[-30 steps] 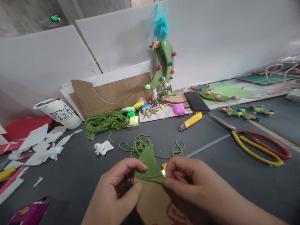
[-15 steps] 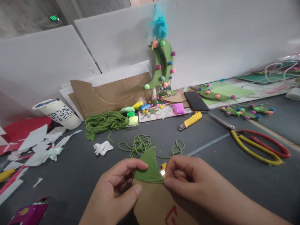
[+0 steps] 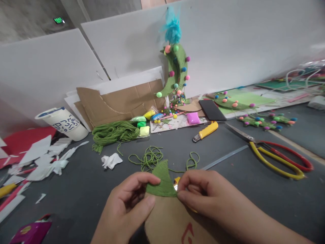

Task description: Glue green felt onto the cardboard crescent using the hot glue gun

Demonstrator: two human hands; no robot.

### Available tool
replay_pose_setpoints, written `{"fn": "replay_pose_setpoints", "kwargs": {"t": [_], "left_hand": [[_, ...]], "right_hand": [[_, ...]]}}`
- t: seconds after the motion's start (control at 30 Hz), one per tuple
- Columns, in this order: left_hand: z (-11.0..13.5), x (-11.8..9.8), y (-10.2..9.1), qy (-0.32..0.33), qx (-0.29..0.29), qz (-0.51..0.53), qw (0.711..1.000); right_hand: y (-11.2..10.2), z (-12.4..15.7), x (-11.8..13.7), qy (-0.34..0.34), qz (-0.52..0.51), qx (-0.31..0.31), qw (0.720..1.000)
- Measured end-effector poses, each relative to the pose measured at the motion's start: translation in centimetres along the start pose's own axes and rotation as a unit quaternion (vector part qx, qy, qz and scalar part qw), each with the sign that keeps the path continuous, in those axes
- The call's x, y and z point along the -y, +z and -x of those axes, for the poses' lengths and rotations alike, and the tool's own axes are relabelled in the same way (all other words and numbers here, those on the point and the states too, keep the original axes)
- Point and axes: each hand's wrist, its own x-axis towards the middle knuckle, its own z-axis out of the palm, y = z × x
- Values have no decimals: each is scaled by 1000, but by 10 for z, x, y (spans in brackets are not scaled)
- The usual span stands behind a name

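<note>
Left fingers (image 3: pixel 153 179) clamp the cardboard (image 3: pixel 165 217), green yarn wrap (image 3: pixel 165 184) beneath one fingertip; right fingers (image 3: pixel 185 197) pinch together at the wrap's opposite corner, their catch hidden — slackening either grip could let the wrap slip loose.

"What's standing behind the dark worktop (image 3: pixel 76 200)?"
"Pale panels (image 3: pixel 241 40) are standing there, with a grey wall (image 3: pixel 30 20) rising beyond."
"And what's glowing?"
"A green sign (image 3: pixel 58 20) is glowing at upper left."

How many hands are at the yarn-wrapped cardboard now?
2: the left hand holds the cardboard from the left; the right hand pinches at the green yarn's right edge. No others show.
</note>
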Motion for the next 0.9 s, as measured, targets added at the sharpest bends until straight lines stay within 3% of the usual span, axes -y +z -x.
{"fn": "replay_pose_setpoints", "kwargs": {"t": [0.27, 0.43, 0.57, 0.73, 0.9], "left_hand": [[-6, 13, -3, -5, 16, 0, 1000], [-6, 12, -4, 21, -24, -33, 999], [-5, 11, -1, 26, -2, -38, 999], [-5, 8, 5, 19, -23, -4, 1000], [-2, 6, 9, -7, 6, -3, 1000]], "right_hand": [[1, 1, 1, -4, 12, -5, 1000], [1, 2, 1, -24, 67, -28, 997], [2, 2, 0, -31, 79, -32, 996], [4, 3, -1, -37, 80, -35, 996], [6, 5, 4, -39, 92, -32, 994]]}}
